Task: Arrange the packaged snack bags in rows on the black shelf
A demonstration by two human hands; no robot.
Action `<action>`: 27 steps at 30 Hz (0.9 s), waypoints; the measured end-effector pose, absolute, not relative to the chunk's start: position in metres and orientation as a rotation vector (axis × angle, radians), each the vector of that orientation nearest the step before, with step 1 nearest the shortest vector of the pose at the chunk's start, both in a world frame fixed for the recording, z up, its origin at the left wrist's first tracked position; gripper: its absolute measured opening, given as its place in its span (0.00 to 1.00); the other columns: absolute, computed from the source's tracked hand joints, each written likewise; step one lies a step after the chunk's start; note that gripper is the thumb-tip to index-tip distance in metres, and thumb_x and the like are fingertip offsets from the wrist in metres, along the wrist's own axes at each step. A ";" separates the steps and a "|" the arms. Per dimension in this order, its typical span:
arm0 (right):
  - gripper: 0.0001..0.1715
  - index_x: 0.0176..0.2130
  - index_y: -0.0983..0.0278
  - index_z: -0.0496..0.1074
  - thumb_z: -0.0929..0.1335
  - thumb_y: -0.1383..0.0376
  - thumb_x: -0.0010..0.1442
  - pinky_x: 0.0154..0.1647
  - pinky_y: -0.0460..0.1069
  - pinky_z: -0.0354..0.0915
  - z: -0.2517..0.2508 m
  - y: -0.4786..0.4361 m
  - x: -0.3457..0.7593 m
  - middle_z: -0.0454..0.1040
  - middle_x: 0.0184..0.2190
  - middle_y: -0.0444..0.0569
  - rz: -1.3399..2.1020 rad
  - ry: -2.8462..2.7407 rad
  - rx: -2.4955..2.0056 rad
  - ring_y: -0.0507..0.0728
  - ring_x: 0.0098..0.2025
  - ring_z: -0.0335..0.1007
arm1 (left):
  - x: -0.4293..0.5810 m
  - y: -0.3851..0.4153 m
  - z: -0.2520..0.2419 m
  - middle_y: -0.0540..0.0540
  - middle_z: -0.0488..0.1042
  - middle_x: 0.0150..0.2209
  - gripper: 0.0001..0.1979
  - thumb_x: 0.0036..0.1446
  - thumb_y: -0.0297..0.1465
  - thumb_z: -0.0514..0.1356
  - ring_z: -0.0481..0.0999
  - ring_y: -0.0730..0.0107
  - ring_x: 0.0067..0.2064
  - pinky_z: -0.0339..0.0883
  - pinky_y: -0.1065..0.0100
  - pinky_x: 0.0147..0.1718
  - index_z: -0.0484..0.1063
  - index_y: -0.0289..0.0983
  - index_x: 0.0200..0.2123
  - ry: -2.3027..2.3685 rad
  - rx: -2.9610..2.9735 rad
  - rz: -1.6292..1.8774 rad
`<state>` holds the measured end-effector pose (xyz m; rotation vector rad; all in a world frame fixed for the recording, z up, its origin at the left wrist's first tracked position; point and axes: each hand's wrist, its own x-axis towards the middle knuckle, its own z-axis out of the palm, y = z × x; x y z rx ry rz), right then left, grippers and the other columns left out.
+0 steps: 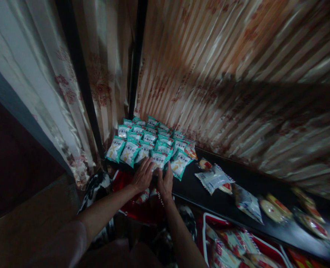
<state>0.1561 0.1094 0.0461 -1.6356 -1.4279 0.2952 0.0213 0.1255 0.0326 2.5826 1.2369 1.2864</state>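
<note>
Rows of teal-and-white snack packets (145, 147) stand close together on a dark shelf. My left hand (143, 175) lies with its fingers stretched out at the lower left edge of a front packet (158, 159). At that packet's lower right is my right hand (165, 182), thumb and fingers apart. Both hands appear to touch the packet, which leans back on the row behind it; neither is seen closed around it. Another teal packet (179, 163) rests just right of my right hand. Below my forearms, a red basket (126, 208) is partly hidden.
A silver-white packet (214, 179), another bag (248, 203) and round packaged foods (273, 210) lie along the dark shelf (186, 190) to the right. A white-rimmed red basket (204, 238) holds several bags. Pleated curtains (209, 74) and a black post (137, 56) stand behind.
</note>
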 end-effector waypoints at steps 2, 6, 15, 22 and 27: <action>0.41 0.64 0.68 0.53 0.56 0.45 0.62 0.62 0.62 0.52 0.047 0.112 0.156 0.57 0.63 0.62 0.312 -1.419 -1.628 0.63 0.64 0.52 | 0.021 0.125 0.033 0.34 0.54 0.65 0.24 0.65 0.27 0.42 0.42 0.58 0.69 0.55 0.46 0.62 0.47 0.33 0.64 1.223 2.569 1.283; 0.41 0.63 0.69 0.54 0.57 0.45 0.61 0.62 0.62 0.53 0.047 0.112 0.154 0.59 0.62 0.62 0.347 -1.416 -1.611 0.63 0.64 0.54 | 0.021 0.125 0.034 0.34 0.54 0.65 0.24 0.65 0.28 0.42 0.43 0.57 0.69 0.56 0.46 0.61 0.49 0.32 0.63 1.234 2.575 1.282; 0.40 0.62 0.70 0.57 0.58 0.47 0.61 0.61 0.61 0.56 0.046 0.112 0.156 0.61 0.61 0.63 0.340 -1.441 -1.599 0.63 0.63 0.56 | 0.021 0.124 0.033 0.34 0.53 0.65 0.24 0.65 0.30 0.45 0.42 0.56 0.69 0.54 0.48 0.62 0.50 0.30 0.63 1.251 2.573 1.290; 0.39 0.62 0.70 0.57 0.57 0.48 0.62 0.60 0.61 0.57 0.045 0.107 0.155 0.62 0.60 0.63 0.248 -1.439 -1.617 0.63 0.62 0.58 | 0.024 0.124 0.029 0.34 0.53 0.65 0.24 0.65 0.30 0.44 0.42 0.56 0.69 0.53 0.47 0.62 0.51 0.31 0.63 1.294 2.583 1.286; 0.36 0.62 0.69 0.56 0.57 0.49 0.64 0.60 0.62 0.57 0.045 0.102 0.156 0.62 0.60 0.62 0.165 -1.491 -1.600 0.62 0.63 0.56 | 0.027 0.122 0.029 0.33 0.54 0.64 0.24 0.65 0.31 0.45 0.44 0.55 0.68 0.54 0.48 0.61 0.51 0.32 0.62 1.333 2.605 1.318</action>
